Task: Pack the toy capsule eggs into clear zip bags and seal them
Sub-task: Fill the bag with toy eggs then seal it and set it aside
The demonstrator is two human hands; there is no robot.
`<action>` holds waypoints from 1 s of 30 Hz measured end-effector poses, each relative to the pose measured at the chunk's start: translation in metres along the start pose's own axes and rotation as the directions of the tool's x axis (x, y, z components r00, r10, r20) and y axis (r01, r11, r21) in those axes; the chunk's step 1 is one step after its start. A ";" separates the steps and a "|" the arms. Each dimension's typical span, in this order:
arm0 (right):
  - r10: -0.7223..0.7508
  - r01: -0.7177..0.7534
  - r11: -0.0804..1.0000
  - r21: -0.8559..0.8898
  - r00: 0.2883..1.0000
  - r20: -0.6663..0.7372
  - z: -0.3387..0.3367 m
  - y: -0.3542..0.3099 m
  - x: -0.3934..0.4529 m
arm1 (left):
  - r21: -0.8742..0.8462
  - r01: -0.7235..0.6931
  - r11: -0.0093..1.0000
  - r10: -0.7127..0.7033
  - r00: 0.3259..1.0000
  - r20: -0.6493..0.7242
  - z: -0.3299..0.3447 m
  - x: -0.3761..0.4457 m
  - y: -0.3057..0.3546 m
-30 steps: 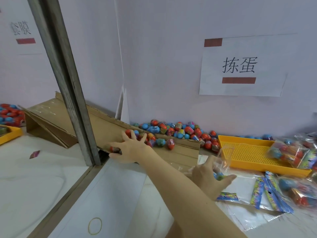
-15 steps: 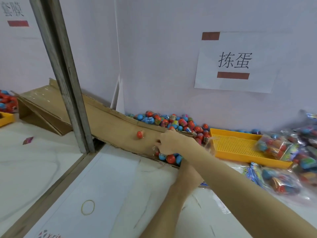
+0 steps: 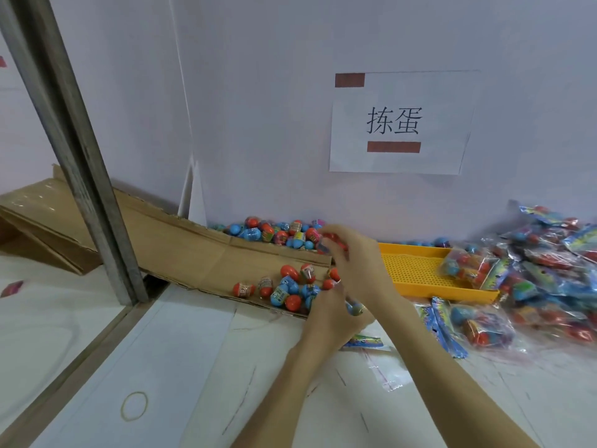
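Our right hand (image 3: 358, 263) reaches in from the lower right, its fingers (image 3: 336, 236) curled around a red egg (image 3: 332, 238) over the lower end of the cardboard ramp (image 3: 181, 250); the motion blurs them, so we cannot tell how many eggs they hold. Our left hand (image 3: 326, 321) sits just below and in front, partly under the right wrist, its fingers bent around the mouth of a clear bag (image 3: 355, 310) (hard to make out, being transparent) with a blue egg showing inside it.

Just left of both hands, a loose cluster of red and blue eggs (image 3: 284, 289) lies on the ramp's lower lip, the eggs touching one another. Behind, a larger heap of eggs (image 3: 274, 232) is banked against the wall. The ramp slopes up to the left, passing behind a grey metal post (image 3: 77, 163).

Right of our hands a yellow tray (image 3: 416, 270) with a perforated floor rests on the white table (image 3: 210, 383), one filled bag lying over its right end. Beyond it, many filled bags (image 3: 546, 260) are piled along the right edge, and flat empty bags (image 3: 387, 373) lie on the table near our right forearm. A rubber band (image 3: 134, 405) lies alone at the lower left. On the wall hangs a paper sign (image 3: 400, 122) with two printed characters.
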State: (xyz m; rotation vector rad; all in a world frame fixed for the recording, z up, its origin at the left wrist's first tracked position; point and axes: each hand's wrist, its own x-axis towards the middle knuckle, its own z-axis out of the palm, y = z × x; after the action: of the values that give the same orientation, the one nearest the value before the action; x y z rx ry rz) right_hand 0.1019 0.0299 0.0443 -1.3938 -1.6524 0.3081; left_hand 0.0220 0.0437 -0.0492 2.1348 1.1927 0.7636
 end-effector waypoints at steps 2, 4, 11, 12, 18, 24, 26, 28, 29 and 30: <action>0.063 -0.060 0.995 0.076 0.998 -0.030 -0.007 0.009 -0.010 | -0.093 0.030 0.995 -0.029 1.000 0.004 -0.001 -0.001 0.001; 0.092 -0.078 0.985 0.156 0.992 -0.091 -0.011 0.016 -0.019 | -0.102 0.008 0.995 -0.008 1.000 -0.004 -0.002 -0.004 -0.001; 0.115 0.056 0.953 0.299 0.844 -0.524 -0.023 0.027 -0.056 | -0.237 0.072 0.969 -0.084 0.996 -0.040 -0.005 -0.006 0.002; 0.132 0.044 0.949 0.312 0.845 -0.519 -0.025 0.030 -0.059 | -0.265 0.072 0.961 -0.086 0.995 -0.041 -0.007 -0.006 0.003; 0.150 -0.028 0.951 0.307 0.912 -0.382 -0.038 0.035 -0.064 | -0.467 0.028 0.884 -0.057 0.997 -0.048 -0.019 -0.008 0.007; 0.066 0.023 0.974 0.224 0.922 -0.380 -0.040 0.026 -0.064 | -0.476 0.019 0.879 -0.054 0.997 -0.059 -0.018 -0.009 0.012; -0.036 0.066 0.995 0.069 0.927 -0.374 -0.042 0.026 -0.065 | -0.443 0.027 0.896 -0.071 0.994 -0.083 -0.017 -0.008 0.013; -0.116 0.098 0.993 -0.069 0.936 -0.334 -0.043 0.028 -0.066 | -0.391 0.012 0.921 -0.063 0.991 -0.117 -0.018 -0.008 0.015; -0.134 0.105 0.989 -0.108 0.943 -0.305 -0.043 0.028 -0.066 | -0.324 0.005 0.946 -0.054 0.988 -0.141 -0.019 -0.009 0.016; -0.144 0.109 0.984 -0.138 0.948 -0.283 -0.042 0.028 -0.066 | -0.237 -0.003 0.971 -0.036 0.986 -0.162 -0.019 -0.010 0.016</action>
State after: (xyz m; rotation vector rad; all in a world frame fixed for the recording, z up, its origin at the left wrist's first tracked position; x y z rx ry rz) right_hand 0.1480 -0.0334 0.0164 -1.3419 -1.5241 -0.0727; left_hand 0.0124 0.0316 -0.0268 1.8932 1.1373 1.0382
